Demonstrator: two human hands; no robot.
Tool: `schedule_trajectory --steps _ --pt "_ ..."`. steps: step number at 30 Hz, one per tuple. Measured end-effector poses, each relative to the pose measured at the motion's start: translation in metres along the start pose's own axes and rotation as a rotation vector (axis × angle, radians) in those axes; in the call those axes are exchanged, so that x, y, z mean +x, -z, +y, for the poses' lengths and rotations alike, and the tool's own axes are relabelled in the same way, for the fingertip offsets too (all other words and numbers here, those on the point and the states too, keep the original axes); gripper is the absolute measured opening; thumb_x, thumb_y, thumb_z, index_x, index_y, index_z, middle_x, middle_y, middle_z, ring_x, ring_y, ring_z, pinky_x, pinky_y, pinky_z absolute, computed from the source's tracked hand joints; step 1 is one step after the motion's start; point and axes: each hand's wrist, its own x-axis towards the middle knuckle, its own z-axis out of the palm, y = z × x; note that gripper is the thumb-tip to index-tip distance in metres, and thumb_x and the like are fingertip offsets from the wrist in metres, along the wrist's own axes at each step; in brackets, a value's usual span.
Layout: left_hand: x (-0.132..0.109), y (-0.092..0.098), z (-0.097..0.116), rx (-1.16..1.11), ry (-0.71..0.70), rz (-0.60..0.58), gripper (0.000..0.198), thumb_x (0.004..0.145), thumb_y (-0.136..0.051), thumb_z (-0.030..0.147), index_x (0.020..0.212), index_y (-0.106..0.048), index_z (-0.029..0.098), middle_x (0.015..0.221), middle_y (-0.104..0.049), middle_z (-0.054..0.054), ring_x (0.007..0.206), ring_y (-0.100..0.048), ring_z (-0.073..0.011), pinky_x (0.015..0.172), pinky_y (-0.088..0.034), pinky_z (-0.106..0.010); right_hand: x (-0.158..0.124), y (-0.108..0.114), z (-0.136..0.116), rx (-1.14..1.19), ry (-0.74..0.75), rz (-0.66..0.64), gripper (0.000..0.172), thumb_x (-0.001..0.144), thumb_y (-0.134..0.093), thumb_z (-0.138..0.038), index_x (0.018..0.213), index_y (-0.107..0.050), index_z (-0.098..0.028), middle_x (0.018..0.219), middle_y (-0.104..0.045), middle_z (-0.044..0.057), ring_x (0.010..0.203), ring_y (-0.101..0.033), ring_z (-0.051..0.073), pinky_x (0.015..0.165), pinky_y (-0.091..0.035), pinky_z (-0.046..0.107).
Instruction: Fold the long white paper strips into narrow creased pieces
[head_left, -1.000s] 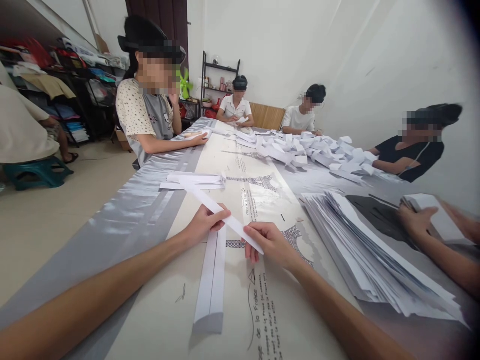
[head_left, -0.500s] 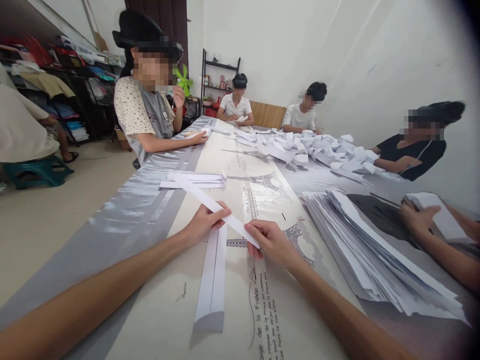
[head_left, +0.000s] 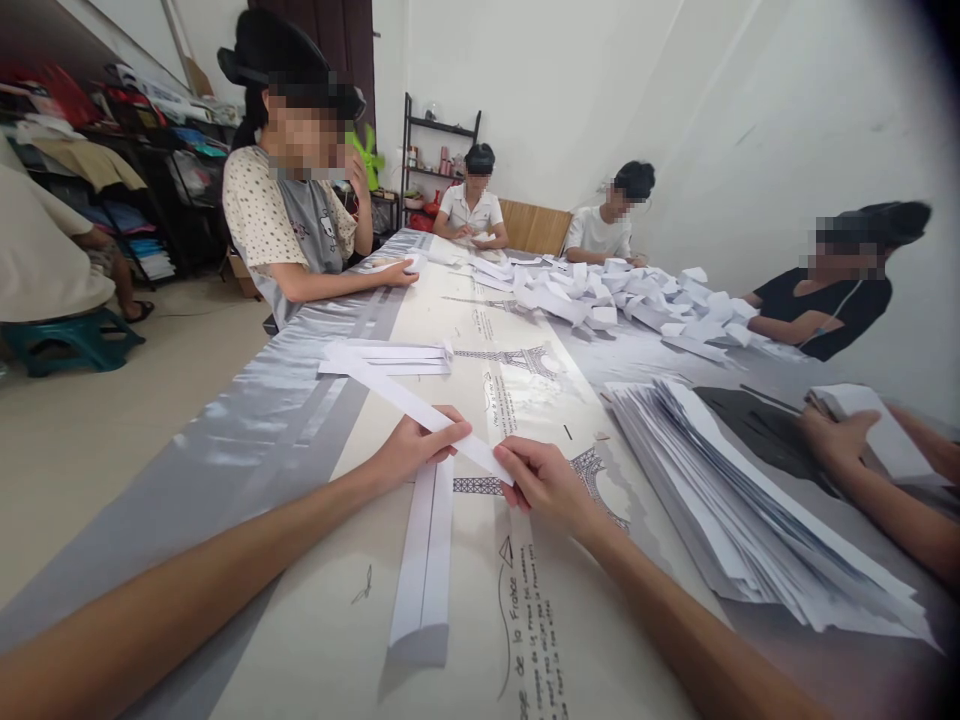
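Note:
My left hand (head_left: 417,447) and my right hand (head_left: 541,482) both pinch a long white folded paper strip (head_left: 390,392) that slants away to the upper left above the table. The right hand grips its near end, the left hand a bit farther along. Under the hands a second folded strip (head_left: 424,565) lies flat on the table (head_left: 315,620), pointing toward me.
A fanned stack of white sheets (head_left: 742,510) lies to the right. Folded strips (head_left: 390,357) rest farther up, and a heap of folded papers (head_left: 622,300) lies at the far end. Several people sit around; another person's hand (head_left: 836,440) holds papers at right.
My right hand has slid slightly up along the strip toward the left hand. The person on the left raised a hand with a green fan to the face.

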Motion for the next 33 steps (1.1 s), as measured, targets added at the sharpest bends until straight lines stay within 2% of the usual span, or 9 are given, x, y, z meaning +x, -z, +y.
schedule_trajectory --steps 5,8,15,21,26,29,33 --pt "0.0 0.0 -0.003 0.027 0.011 0.001 0.031 0.086 -0.073 0.045 0.077 -0.066 0.017 0.066 -0.053 0.001 0.059 -0.045 -0.0098 0.053 -0.03 -0.022 0.0 -0.005 -0.002 0.016 -0.016 -0.051 0.047 0.105 -0.042 -0.049 0.068 -0.051 -0.021 0.055 -0.058 -0.004 0.044 -0.048 0.01 0.052 -0.042 0.025" --pt "0.001 0.001 -0.005 0.033 0.015 0.0 0.03 0.085 -0.074 0.045 0.076 -0.067 0.016 0.068 -0.055 0.0 0.063 -0.048 -0.011 0.055 -0.032 -0.023 0.0 -0.002 0.0 0.059 -0.029 -0.091 0.047 0.105 -0.043 -0.05 0.068 -0.051 -0.021 0.056 -0.06 -0.003 0.045 -0.05 0.01 0.05 -0.042 0.025" --pt "0.002 0.0 -0.003 -0.028 0.031 0.032 0.029 0.084 -0.075 0.042 0.075 -0.067 0.016 0.061 -0.051 0.003 0.055 -0.038 -0.0085 0.051 -0.023 -0.024 -0.001 0.002 0.006 0.059 -0.079 -0.105 0.043 0.105 -0.044 -0.048 0.07 -0.047 -0.022 0.053 -0.063 -0.003 0.04 -0.049 0.01 0.044 -0.04 0.023" --pt "0.001 -0.001 -0.002 -0.004 0.024 0.027 0.029 0.084 -0.075 0.042 0.074 -0.067 0.016 0.064 -0.053 0.001 0.058 -0.043 -0.0097 0.052 -0.028 -0.024 0.0 0.003 0.008 0.038 -0.116 -0.173 0.044 0.106 -0.04 -0.049 0.071 -0.046 -0.022 0.054 -0.065 -0.002 0.04 -0.054 0.011 0.042 -0.044 0.023" --pt "0.0 -0.002 -0.001 0.01 0.019 0.0 0.031 0.085 -0.073 0.045 0.075 -0.066 0.017 0.064 -0.053 0.001 0.058 -0.043 -0.0099 0.052 -0.028 -0.023 0.001 0.007 0.013 0.054 -0.052 -0.179 0.043 0.105 -0.045 -0.049 0.072 -0.05 -0.021 0.06 -0.066 -0.001 0.046 -0.056 0.012 0.046 -0.044 0.024" --pt "-0.001 -0.002 -0.001 0.025 0.01 -0.013 0.03 0.085 -0.073 0.044 0.075 -0.067 0.017 0.066 -0.054 0.001 0.059 -0.045 -0.0103 0.052 -0.029 -0.023 0.002 0.01 0.014 -0.032 -0.012 -0.148 0.049 0.104 -0.048 -0.048 0.064 -0.05 -0.02 0.057 -0.06 -0.002 0.048 -0.05 0.01 0.051 -0.042 0.025" --pt "-0.001 -0.002 -0.001 0.028 0.004 0.001 0.031 0.086 -0.073 0.044 0.075 -0.067 0.017 0.064 -0.053 0.001 0.056 -0.042 -0.0092 0.051 -0.028 -0.024 0.002 0.009 0.013 -0.179 0.037 -0.093 0.052 0.104 -0.05 -0.042 0.057 -0.041 -0.02 0.051 -0.044 -0.005 0.047 -0.036 0.008 0.051 -0.032 0.026"
